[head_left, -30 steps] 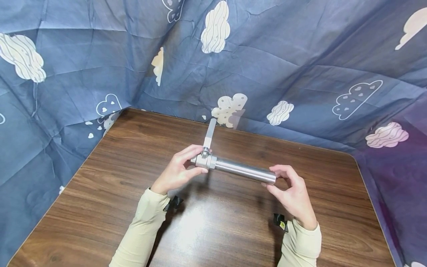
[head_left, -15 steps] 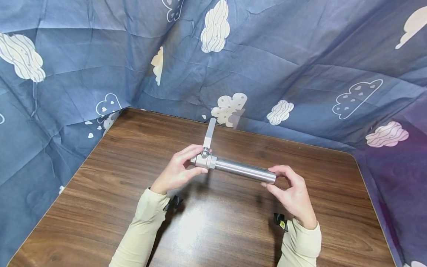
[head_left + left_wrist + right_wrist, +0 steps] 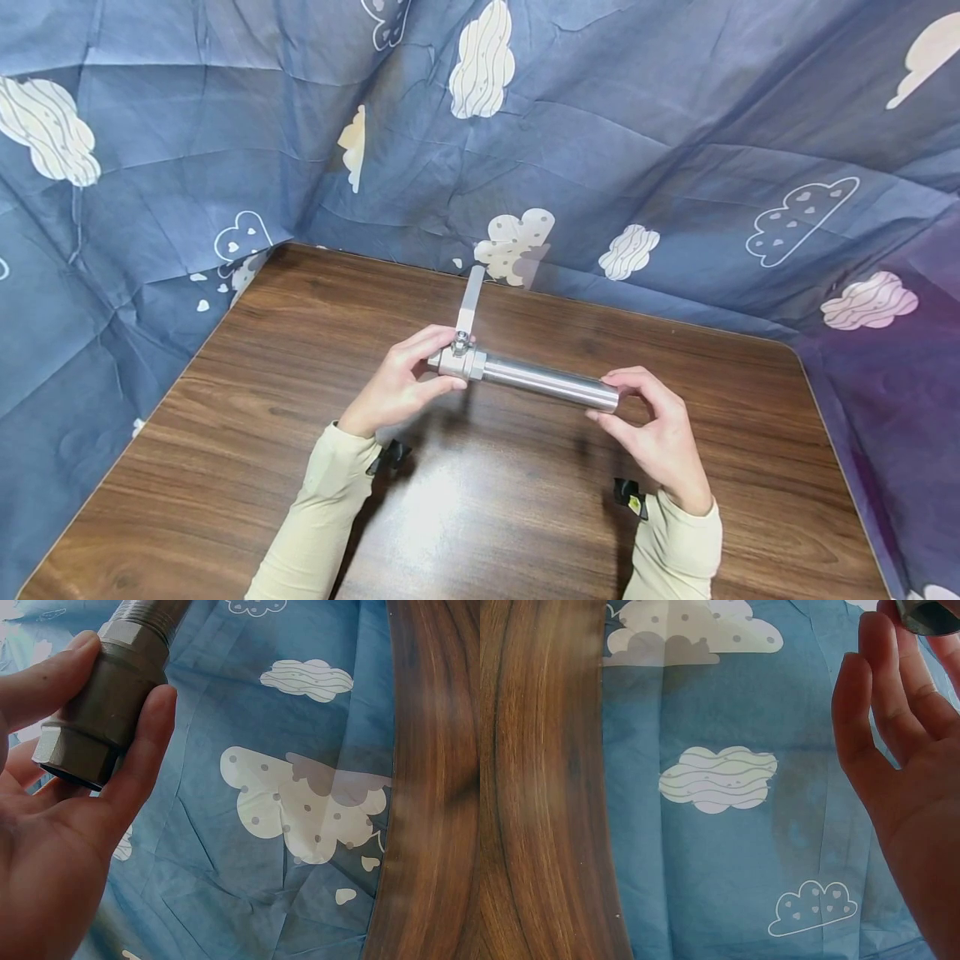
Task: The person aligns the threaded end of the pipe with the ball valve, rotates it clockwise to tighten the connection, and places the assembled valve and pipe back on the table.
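- The left hand (image 3: 401, 379) clamps the valve (image 3: 459, 360); the right hand (image 3: 660, 437) pinches the steel pipe (image 3: 551, 383) end, above mid-table.
- The wooden table (image 3: 225, 433) lies bare around them; the cloud-print cloth (image 3: 637, 125) walls its edges.
- No writing is legible.

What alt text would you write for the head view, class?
Two hands hold a silver metal ball valve with pipe above a brown wooden table: left hand grips the valve body, right hand pinches the pipe end. Blue cloud-print cloth hangs behind.
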Motion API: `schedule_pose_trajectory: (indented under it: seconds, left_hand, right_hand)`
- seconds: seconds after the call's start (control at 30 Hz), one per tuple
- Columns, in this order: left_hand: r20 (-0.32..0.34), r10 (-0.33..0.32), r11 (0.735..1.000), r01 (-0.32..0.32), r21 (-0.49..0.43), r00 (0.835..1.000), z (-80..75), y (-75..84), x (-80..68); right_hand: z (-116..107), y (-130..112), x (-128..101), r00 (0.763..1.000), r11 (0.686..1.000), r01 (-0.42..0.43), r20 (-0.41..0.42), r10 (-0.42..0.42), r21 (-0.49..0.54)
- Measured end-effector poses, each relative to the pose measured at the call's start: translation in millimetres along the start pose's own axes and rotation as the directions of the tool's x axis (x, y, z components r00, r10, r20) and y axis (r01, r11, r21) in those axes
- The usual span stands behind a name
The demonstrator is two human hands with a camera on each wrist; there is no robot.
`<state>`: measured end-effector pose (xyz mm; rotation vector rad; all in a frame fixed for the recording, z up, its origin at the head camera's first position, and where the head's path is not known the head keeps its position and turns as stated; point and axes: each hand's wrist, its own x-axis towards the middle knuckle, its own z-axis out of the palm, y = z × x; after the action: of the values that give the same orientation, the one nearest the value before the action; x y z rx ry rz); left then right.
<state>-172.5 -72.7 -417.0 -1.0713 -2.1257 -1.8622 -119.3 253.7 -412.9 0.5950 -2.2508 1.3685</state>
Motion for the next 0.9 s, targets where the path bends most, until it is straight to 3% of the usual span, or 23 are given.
schedule_pose_trajectory:
  seconds: [0.43, 0.9]
  left_hand:
    - [-0.008, -0.002, 1.000, 0.002, -0.004, 1.000, -0.2, 0.9, -0.5]
    - [-0.002, -0.021, 1.000, 0.021, 0.012, 1.000, 0.1, 0.3, 0.2]
  right_hand:
    - [-0.4, 0.6, -2.5, 0.995, 0.995, -0.095, 0.013, 0.096, -0.032]
    - [-0.1, 0.3, -3.7, 0.997, 0.994, -0.082, 0.004, 0.083, -0.073]
